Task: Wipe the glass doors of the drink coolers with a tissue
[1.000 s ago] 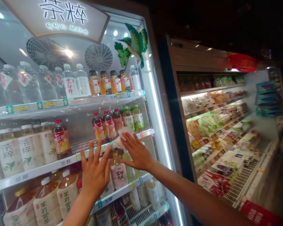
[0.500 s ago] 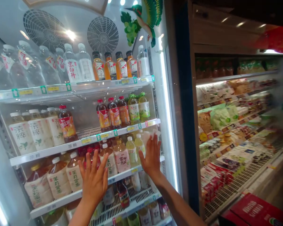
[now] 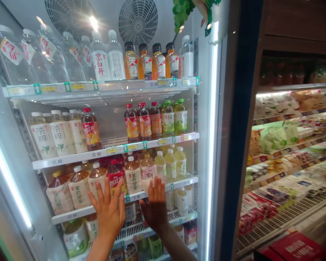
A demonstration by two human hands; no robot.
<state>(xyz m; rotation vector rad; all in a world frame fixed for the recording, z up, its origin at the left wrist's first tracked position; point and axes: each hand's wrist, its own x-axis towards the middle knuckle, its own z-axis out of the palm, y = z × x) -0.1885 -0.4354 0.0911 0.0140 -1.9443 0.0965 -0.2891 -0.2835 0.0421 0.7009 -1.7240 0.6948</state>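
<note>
Since the earlier frame the right grip (image 3: 155, 206) had come down from the spot near the lit door edge and lay low on the glass door (image 3: 108, 123), just to the right of the left grip (image 3: 108, 212). The left grip had kept its place low on the pane. Both grips were apart, palms flat on the glass and fingers spread, clamped on nothing. The white cloth seen under the right grip earlier could not be made out. A pale smudge above its fingertips might have been the cloth, but that could not be told.

The glass door stood directly under both palms. Behind it, just above the left grip, were a red-labelled bottle (image 3: 115, 179) and brown tea bottles (image 3: 80, 188). The shelf edge (image 3: 70, 215) ran level with the left grip's knuckles. Well to the right of the right grip lay an open chiller (image 3: 282, 206) stocked with packets.

As a judgement, work on the pane went best with the right palm kept flat so the pressure spread evenly. Strokes should overlap rather than skip. The left grip seemed best used only as a steadying brace, since a bare palm would likely leave prints on the glass. Pushing hard near the hinge-free edge risked rocking the door.
</note>
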